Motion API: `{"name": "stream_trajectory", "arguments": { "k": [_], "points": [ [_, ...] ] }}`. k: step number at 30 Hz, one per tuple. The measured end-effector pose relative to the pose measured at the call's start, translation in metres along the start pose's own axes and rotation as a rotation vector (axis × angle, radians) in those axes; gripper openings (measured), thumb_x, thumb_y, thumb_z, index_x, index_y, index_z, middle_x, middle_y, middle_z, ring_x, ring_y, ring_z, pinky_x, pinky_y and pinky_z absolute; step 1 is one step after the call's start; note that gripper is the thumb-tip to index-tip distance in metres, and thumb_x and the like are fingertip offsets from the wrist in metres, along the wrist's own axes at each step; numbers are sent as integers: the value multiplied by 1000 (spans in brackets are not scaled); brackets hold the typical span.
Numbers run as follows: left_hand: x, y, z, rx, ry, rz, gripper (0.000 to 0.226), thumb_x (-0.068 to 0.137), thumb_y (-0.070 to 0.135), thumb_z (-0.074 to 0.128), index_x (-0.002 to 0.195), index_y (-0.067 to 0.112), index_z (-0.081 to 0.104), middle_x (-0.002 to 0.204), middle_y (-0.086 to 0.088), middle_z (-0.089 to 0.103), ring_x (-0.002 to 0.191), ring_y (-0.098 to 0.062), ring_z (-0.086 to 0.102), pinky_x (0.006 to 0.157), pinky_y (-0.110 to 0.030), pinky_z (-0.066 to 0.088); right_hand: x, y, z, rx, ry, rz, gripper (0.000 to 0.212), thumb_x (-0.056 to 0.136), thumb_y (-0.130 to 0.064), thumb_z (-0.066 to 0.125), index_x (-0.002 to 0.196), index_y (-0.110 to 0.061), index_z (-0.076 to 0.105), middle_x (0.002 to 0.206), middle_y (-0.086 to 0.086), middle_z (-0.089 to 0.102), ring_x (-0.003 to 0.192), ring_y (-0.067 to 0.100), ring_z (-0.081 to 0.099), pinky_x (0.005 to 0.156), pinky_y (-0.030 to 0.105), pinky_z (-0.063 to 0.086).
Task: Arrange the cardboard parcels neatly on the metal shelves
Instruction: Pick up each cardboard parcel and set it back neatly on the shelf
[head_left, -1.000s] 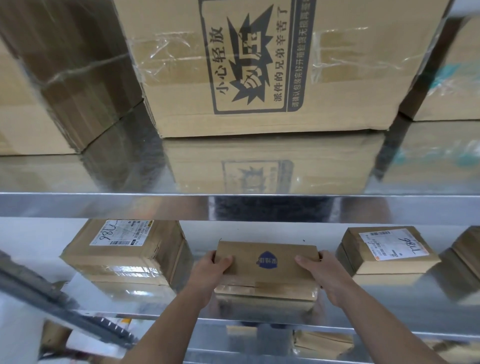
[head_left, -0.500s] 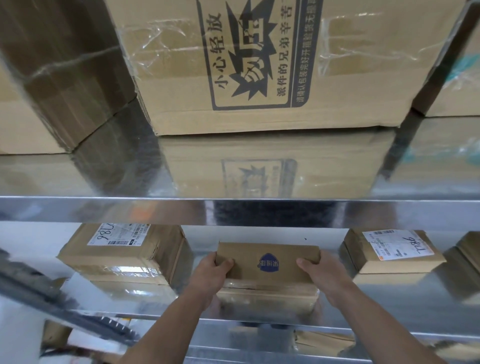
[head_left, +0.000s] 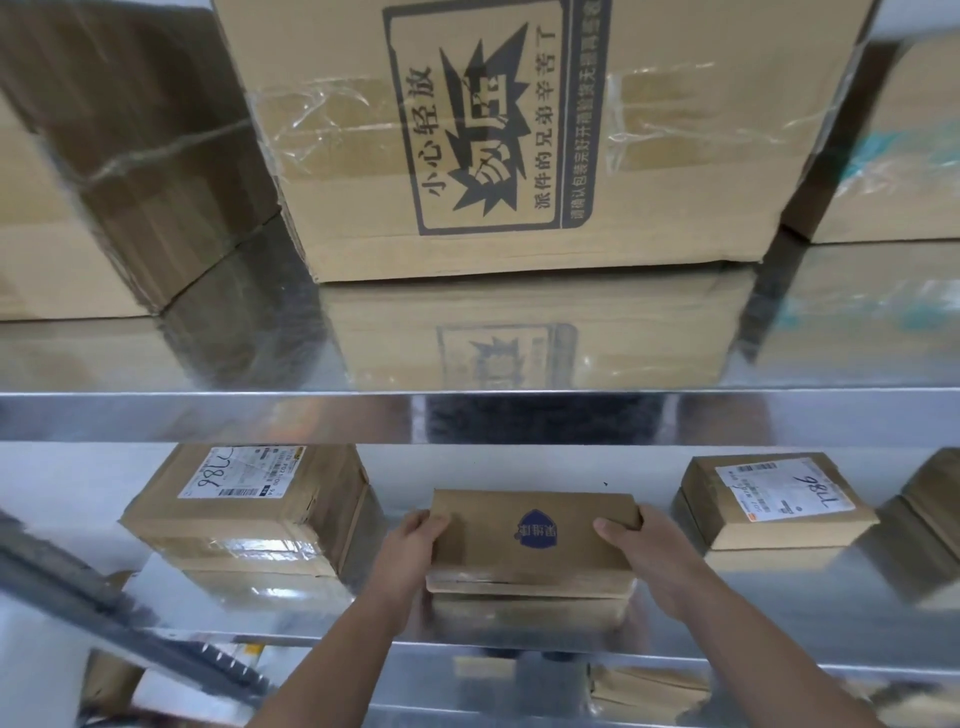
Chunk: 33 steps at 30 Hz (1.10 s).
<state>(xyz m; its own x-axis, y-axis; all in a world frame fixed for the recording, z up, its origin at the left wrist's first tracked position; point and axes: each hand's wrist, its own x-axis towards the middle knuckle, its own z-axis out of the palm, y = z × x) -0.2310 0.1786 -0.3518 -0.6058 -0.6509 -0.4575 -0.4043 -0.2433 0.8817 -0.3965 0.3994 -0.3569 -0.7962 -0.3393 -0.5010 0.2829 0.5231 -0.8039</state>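
One flat cardboard parcel (head_left: 493, 548) (matte) held: left grip (head_left: 410, 551), right grip (head_left: 649, 558).

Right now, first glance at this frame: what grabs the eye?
A large brown cardboard carton with a dark printed warning panel dominates the shiny metal upper shelf, top centre. Below, at the lower shelf, the left hand and right hand grip the ends of a flat brown cardboard parcel with a blue badge.

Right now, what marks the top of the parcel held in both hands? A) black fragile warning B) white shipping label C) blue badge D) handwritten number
C: the parcel gripped between the left hand and right hand shows a blue badge on its top.
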Motion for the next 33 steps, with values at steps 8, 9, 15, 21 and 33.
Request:
{"name": "stream_trajectory", "arguments": {
  "k": [8, 9, 15, 21, 33],
  "points": [
    [4, 37, -32, -487, -52, -127, 25, 98, 2, 50, 81, 1, 69, 79, -11, 68, 62, -17, 64, 56, -25, 56, -14, 4, 10, 104, -38, -79, 39, 100, -25, 65, 134, -9, 53, 127, 5, 63, 115, 23, 60, 106, 46, 49],
    [3, 43, -36, -484, -99, -111, 27, 98, 1, 50, 82, 0, 71, 81, -13, 69, 65, -18, 66, 62, -26, 58, -16, 3, 12, 52, -28, -98, 45, 102, -26, 63, 142, -13, 47, 133, 7, 58, 121, 25, 57, 108, 46, 47],
    [-15, 69, -34, -447, -250, 66, 24, 95, -4, 53, 115, -3, 67, 100, -20, 74, 82, -22, 73, 69, -28, 62, -19, -15, 12, -295, -23, -234, 58, 105, -38, 54, 158, -36, 32, 155, 8, 40, 138, 30, 47, 114, 46, 42],
    [-32, 89, -17, -321, -244, 186, 13, 93, -2, 61, 102, 1, 70, 91, -12, 74, 79, -19, 68, 77, -30, 52, -35, -39, 9, -262, -119, -250, 50, 101, -44, 60, 149, -37, 47, 135, 0, 54, 125, 26, 57, 97, 35, 51],
    [-49, 95, 29, -95, -372, 136, 28, 96, 27, 67, 123, 21, 65, 118, -6, 73, 110, -23, 69, 101, -56, 52, -87, -104, -7, 143, -312, -250, 58, 77, -65, 70, 129, -40, 61, 127, -8, 69, 119, 17, 63, 99, 61, 51]
  ]
}}
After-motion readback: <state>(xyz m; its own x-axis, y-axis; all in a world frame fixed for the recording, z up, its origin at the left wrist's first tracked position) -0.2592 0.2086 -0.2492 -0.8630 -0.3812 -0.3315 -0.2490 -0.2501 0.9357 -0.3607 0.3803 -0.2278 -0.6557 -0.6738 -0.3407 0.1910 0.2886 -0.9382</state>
